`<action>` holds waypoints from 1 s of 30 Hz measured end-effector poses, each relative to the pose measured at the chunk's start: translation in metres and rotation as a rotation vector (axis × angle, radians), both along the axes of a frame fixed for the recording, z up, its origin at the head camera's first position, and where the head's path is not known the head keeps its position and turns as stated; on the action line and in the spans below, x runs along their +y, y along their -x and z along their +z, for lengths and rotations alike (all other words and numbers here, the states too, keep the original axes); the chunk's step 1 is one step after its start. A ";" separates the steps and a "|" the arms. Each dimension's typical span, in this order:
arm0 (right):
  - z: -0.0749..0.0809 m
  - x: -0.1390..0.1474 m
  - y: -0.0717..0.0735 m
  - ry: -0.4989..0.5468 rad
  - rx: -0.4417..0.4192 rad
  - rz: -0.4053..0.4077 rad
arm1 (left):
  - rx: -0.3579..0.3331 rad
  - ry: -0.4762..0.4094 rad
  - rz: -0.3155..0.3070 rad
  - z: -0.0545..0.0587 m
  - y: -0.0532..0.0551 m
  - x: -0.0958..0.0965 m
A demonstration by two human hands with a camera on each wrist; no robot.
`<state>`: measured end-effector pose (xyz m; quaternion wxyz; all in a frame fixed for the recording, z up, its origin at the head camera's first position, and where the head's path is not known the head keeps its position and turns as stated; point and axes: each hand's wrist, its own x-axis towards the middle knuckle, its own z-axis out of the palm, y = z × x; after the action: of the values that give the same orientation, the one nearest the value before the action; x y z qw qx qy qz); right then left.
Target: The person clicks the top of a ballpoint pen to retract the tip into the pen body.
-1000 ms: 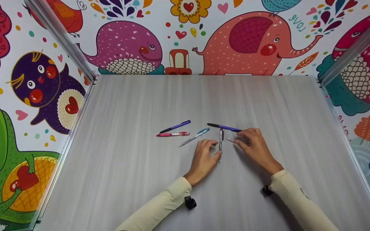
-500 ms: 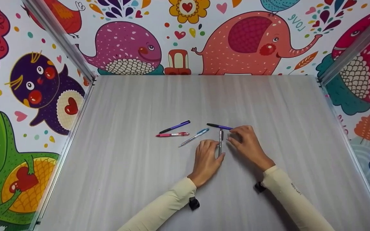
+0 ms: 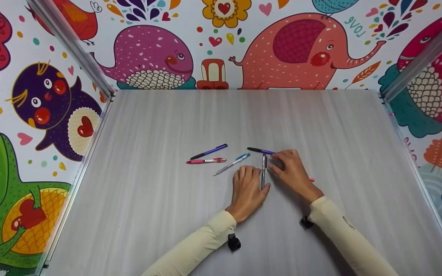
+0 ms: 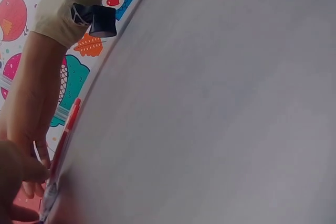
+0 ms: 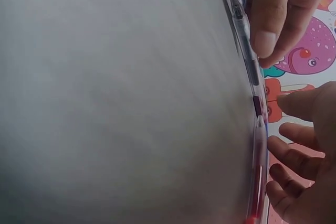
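My left hand (image 3: 248, 193) rests beside a clear pen with a dark clip (image 3: 264, 161), which lies pointing toward me. Its thumb reaches over the pen's near end, and no firm grip shows. Above a red pen (image 5: 257, 177), the fingers of my right hand (image 3: 293, 173) are loosely bent and spread apart. The head view shows only that pen's red end, past the hand; the left wrist view shows more of the red pen (image 4: 66, 132). Beyond my right fingertips lies a blue and black pen (image 3: 261, 150), partly covered.
Left of my hands lie a light-blue clear pen (image 3: 232, 164), a pink-red pen (image 3: 205, 161) and another blue and black pen (image 3: 208, 151). The grey table (image 3: 159, 207) is bounded by cartoon-printed walls (image 3: 290, 57) with metal edges.
My right hand has moved left and let the red pen down onto the table. The left hand has shifted slightly right, its thumb now crossing the clear pen.
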<state>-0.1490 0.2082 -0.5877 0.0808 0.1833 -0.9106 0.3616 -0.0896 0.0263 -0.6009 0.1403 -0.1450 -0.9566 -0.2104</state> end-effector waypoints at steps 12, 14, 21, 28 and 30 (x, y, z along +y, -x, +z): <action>-0.001 -0.008 0.000 -0.040 0.018 0.004 | 0.032 0.116 -0.006 -0.002 0.001 0.002; -0.001 -0.009 0.000 -0.039 0.013 0.013 | 0.038 0.124 -0.005 -0.002 0.001 0.002; -0.003 -0.013 0.002 -0.029 0.055 0.045 | 0.048 0.129 -0.001 -0.003 0.003 0.001; -0.002 -0.013 0.000 0.002 0.015 0.039 | 0.080 0.081 0.013 -0.001 0.003 -0.003; -0.002 -0.013 -0.001 0.020 -0.012 0.030 | 0.071 0.020 0.017 0.001 0.003 -0.005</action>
<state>-0.1476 0.1950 -0.5900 0.0721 0.1938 -0.9045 0.3731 -0.0924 0.0216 -0.6001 0.1743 -0.1457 -0.9543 -0.1942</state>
